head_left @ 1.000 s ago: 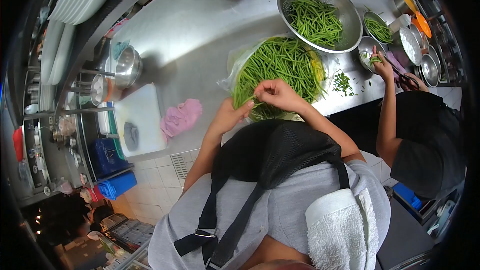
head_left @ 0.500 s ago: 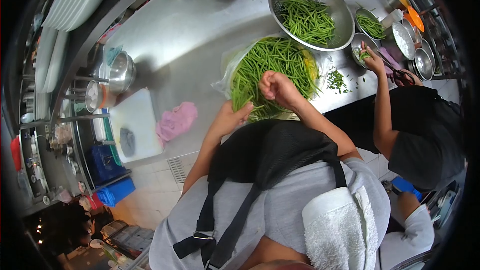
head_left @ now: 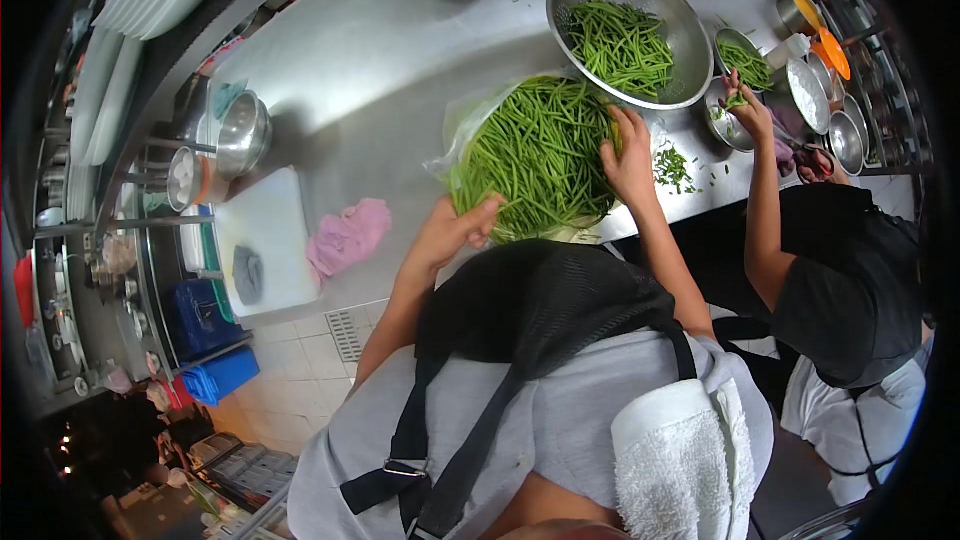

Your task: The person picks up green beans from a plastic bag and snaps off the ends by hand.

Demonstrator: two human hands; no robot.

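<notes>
The head-worn camera looks forward and steeply down onto the counter [head_left: 390, 140].

Pink cloth [head_left: 350, 237], white board [head_left: 285, 250], perhaps rag [head_left: 247, 275]

From here I have both forearms reaching away from me, hands well apart. My left hand [head_left: 455, 230] sits nearer, thumb pointing right, its fingers curled in and partly hidden. My right hand [head_left: 628, 162] reaches farther out, wrist fairly straight, fingers [head_left: 632, 125] loosely bent and pointing far.

The beans [head_left: 548, 155] are green, the towel [head_left: 668, 462] white, the shirt [head_left: 585, 398] grey.
</notes>
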